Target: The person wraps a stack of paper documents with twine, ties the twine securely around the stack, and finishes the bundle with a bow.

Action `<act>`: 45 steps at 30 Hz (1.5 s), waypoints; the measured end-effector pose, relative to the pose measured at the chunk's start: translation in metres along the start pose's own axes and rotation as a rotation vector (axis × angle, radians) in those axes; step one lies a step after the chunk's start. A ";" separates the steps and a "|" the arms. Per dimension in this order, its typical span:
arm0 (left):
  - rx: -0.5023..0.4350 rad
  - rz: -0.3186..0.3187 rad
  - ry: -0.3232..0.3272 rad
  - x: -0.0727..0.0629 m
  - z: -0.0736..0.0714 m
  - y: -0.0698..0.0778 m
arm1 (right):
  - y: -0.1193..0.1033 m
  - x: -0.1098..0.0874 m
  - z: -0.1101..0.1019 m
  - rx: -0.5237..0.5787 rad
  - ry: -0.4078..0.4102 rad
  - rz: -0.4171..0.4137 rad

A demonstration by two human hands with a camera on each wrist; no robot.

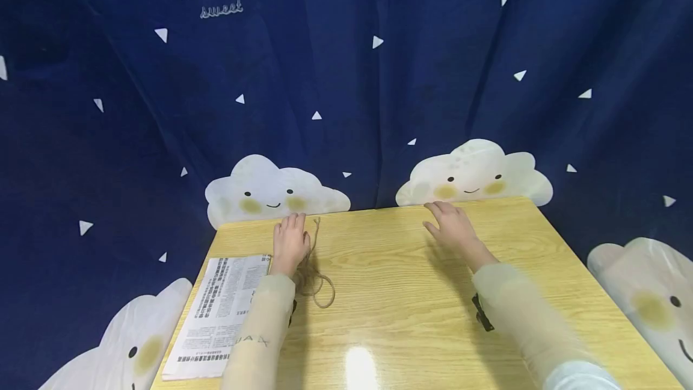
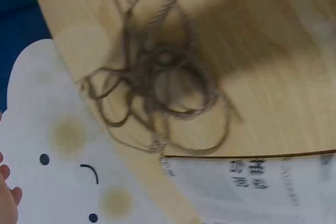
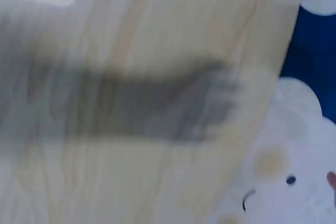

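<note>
A tangled brown cord [image 2: 142, 77] lies in loose loops on the wooden table, close to a folded newspaper [image 1: 216, 300]. My left hand [image 1: 291, 242] hovers over the table's far left part, its relaxed fingers pointing at the back edge and holding nothing. In the head view, that hand and forearm hide part of the cord. On the other side, my right hand [image 1: 452, 224] reaches toward the back edge with fingers apart and nothing in them. Below it, the right wrist view shows a blurred arm-and-hand shadow on the bare wood.
The light wooden table [image 1: 379, 269] ends at a dark blue curtain [image 1: 346, 77] printed with smiling clouds and white triangles. The newspaper runs along the table's left edge. A bright glare spot [image 1: 361, 369] shines near the front.
</note>
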State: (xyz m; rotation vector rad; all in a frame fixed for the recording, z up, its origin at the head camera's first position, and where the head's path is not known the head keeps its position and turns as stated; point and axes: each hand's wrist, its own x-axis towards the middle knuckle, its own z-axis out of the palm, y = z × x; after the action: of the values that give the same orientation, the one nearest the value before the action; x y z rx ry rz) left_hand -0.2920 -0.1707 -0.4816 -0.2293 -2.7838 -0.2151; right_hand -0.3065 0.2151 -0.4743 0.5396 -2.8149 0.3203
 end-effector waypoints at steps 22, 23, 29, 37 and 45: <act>-0.312 0.040 0.166 -0.089 0.060 -0.029 | -0.125 -0.036 0.102 0.362 -0.072 -0.252; -0.320 0.048 0.172 -0.092 0.063 -0.029 | -0.130 -0.038 0.105 0.377 -0.091 -0.259; -0.346 0.023 0.188 -0.105 0.074 -0.027 | -0.159 -0.047 0.115 0.363 -0.242 -0.348; -0.357 -0.011 0.157 -0.113 0.080 -0.028 | -0.186 -0.051 0.126 0.194 -0.355 -0.518; -0.366 -0.006 0.124 -0.116 0.081 -0.024 | -0.185 -0.052 0.139 0.177 -0.267 -0.440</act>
State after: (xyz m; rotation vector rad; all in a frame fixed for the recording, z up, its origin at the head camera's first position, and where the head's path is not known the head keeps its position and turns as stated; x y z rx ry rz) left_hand -0.2141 -0.1955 -0.6000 -0.2837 -2.6038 -0.7161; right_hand -0.2171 0.0280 -0.5900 1.3001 -2.8188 0.4340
